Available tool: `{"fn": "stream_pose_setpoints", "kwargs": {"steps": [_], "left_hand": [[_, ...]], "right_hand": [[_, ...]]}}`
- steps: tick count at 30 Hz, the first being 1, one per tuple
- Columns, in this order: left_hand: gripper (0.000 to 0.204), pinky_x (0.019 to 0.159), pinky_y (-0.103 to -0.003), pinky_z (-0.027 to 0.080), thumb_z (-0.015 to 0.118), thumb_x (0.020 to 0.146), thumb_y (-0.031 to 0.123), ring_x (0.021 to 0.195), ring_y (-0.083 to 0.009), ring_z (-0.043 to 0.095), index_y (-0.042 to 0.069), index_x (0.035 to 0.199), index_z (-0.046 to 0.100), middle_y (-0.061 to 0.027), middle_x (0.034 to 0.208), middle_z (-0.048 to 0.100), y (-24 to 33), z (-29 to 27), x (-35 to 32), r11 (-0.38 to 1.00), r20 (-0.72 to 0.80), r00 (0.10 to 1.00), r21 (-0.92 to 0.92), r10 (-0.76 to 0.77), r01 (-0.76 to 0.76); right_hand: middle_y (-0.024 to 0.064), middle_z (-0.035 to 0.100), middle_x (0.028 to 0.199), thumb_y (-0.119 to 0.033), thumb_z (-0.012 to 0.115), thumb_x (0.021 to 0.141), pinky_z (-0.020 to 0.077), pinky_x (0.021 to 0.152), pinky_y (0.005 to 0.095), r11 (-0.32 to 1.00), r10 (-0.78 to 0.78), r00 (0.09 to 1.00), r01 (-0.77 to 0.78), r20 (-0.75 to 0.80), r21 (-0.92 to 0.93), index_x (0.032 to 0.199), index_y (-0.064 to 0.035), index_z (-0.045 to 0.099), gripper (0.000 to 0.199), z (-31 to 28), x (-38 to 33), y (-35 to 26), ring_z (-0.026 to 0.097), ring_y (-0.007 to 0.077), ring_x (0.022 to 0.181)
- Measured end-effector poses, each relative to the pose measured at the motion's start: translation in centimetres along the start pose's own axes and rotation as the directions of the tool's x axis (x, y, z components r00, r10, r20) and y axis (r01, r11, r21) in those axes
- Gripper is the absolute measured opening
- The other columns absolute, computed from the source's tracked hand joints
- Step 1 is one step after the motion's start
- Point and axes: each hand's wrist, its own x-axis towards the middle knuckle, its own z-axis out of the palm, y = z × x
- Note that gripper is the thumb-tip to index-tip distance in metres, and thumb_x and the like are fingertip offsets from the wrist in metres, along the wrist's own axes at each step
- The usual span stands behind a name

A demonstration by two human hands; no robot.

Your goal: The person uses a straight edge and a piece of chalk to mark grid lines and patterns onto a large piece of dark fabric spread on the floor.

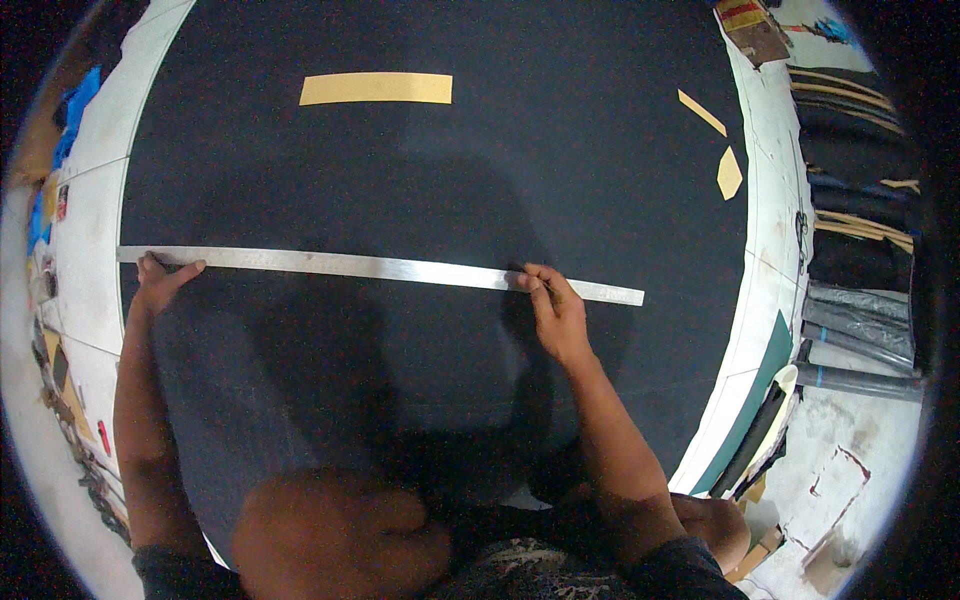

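A long metal ruler (330, 263) lies across a wide sheet of black material (420, 190), its right end slightly nearer to me. Close to its left end, my left hand (162, 287) presses the near edge, with thumb and fingers spread apart. My right hand (557, 312) is over the right part of the ruler, thumb and fingers drawn together in a pinch. Whatever may be between those fingertips is too small to make out. Faint pale lines run across the black material on the near side of the ruler.
A tan rectangular strip (376, 88) lies farther off on the black sheet. Two small tan pieces, a thin strip (702, 113) and a pointed one (729, 174), lie at its right. Dark rolls (860, 255) are stacked beyond the white right border (762, 215). My bare knee (330, 530) rests in front.
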Motion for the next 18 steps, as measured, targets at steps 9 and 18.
{"fn": "stream_pose_setpoints", "kwargs": {"steps": [9, 18], "left_hand": [[0.155, 0.122, -0.048, 0.025, 0.082, 0.056, 0.077, 0.151, -0.0442, 0.016, -0.018, 0.151, 0.004, -0.036, 0.16, 0.007, -0.9, -0.5, 0.6, 1.0, 0.011, 1.0, -0.001, 0.026, -0.026], [0.155, 0.121, -0.049, 0.027, 0.081, 0.057, 0.077, 0.15, -0.0455, 0.019, -0.02, 0.15, 0.004, -0.0365, 0.159, 0.009, -0.5, -0.8, -0.7, 0.998, -0.05, 0.999, 0.061, 0.012, -0.009]], "right_hand": [[0.0165, 0.071, 0.108, -0.02, 0.059, 0.102, 0.0529, 0.086, 0.0346, 0.979, -0.09, 0.993, 0.073, -0.082, -0.191, 0.112, 0.0, 0.071, 0.025, 1.0, 0.3, 0.3, 0.069, 0.026, 0.096], [0.0193, 0.07, 0.109, -0.018, 0.059, 0.1, 0.0522, 0.092, 0.0431, 0.95, -0.149, 0.989, 0.14, -0.012, -0.28, 0.11, -0.0005, 0.068, 0.022, 1.1, 0.4, -0.8, 0.066, 0.0383, 0.103]]}}
